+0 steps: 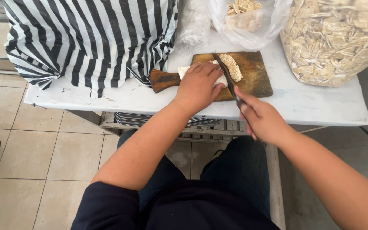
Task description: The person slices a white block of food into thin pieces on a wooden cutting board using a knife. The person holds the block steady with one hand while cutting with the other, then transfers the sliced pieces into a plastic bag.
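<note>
Striped bag [90, 38] and chip sack [337, 42] flank board [256, 81].

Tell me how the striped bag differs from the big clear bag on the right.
The striped bag is opaque, black and white, so its contents are hidden; the clear bag shows pale sliced pieces packed inside. The striped bag sits at the table's left end and droops over the edge; the clear bag stands at the right end. Both are plastic and rest on the white table.
</note>
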